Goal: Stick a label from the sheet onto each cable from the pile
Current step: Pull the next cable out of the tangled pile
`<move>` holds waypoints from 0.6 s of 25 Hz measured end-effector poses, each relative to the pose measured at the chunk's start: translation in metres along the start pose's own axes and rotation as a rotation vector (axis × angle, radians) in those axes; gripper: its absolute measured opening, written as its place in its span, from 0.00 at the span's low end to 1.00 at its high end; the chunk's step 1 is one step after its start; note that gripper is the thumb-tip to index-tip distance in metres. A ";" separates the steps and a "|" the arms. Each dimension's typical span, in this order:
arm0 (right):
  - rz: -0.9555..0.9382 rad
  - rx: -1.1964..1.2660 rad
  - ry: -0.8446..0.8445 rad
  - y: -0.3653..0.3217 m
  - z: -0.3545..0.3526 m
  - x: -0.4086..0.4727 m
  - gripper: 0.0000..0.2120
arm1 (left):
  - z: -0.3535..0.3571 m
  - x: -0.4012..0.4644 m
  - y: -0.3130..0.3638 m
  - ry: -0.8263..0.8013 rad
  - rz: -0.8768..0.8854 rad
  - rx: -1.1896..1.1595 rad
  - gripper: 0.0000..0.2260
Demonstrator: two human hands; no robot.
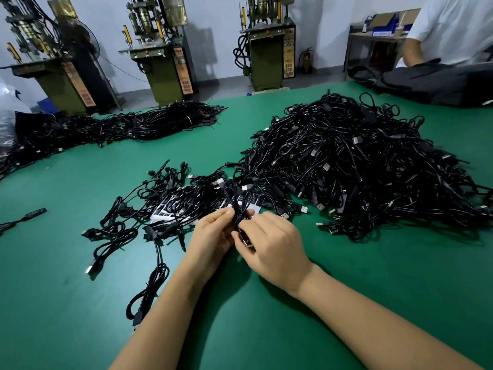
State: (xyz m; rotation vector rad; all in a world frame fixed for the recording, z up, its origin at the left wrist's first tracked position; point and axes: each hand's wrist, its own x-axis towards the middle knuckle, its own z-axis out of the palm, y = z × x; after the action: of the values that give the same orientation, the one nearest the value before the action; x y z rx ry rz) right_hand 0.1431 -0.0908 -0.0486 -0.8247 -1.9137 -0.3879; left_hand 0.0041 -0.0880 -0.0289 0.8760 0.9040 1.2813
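Cable (238,206): pinched above the bench (346,303) between left hand (213,235) and right hand (272,241), fingers clamped on it, beside the pile (360,166), over the sheet (170,212); label best wrapped squarely, pressed flat

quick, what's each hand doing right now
Left hand: fingers pinch the thin black cable.
Right hand: fingers curled on the same cable, lower down; what its fingertips hold cannot be told.

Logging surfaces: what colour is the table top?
Plain green, seen in the head view: table.
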 end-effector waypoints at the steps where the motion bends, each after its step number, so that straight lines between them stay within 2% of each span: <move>1: 0.014 0.035 -0.026 0.000 -0.001 0.000 0.11 | -0.001 0.000 -0.001 -0.009 0.001 0.013 0.08; 2: 0.076 0.086 -0.051 -0.001 -0.002 0.000 0.12 | -0.001 0.001 -0.002 -0.018 0.006 0.037 0.07; 4: 0.358 0.255 -0.121 -0.001 -0.005 0.002 0.18 | 0.000 0.001 -0.004 -0.026 0.025 0.098 0.06; 6: 0.711 0.532 -0.217 0.001 -0.007 0.009 0.23 | 0.001 0.003 -0.006 -0.014 0.035 0.159 0.07; 8: 0.962 0.865 -0.256 0.007 -0.008 0.013 0.21 | 0.003 0.003 -0.005 -0.006 0.041 0.201 0.07; 11: 1.118 1.157 -0.273 0.019 -0.010 0.016 0.07 | 0.002 0.003 -0.005 -0.009 0.054 0.201 0.07; 13: 1.132 1.185 -0.265 0.024 -0.008 0.016 0.08 | 0.002 0.005 -0.006 0.006 0.062 0.166 0.09; 15: 1.175 1.152 -0.183 0.024 -0.006 0.017 0.09 | 0.003 0.007 -0.007 0.056 0.055 0.112 0.10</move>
State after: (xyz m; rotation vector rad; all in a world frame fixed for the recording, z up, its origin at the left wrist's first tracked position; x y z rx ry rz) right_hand 0.1592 -0.0707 -0.0329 -0.9662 -1.1416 1.3848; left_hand 0.0103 -0.0816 -0.0342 0.9623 1.0100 1.3182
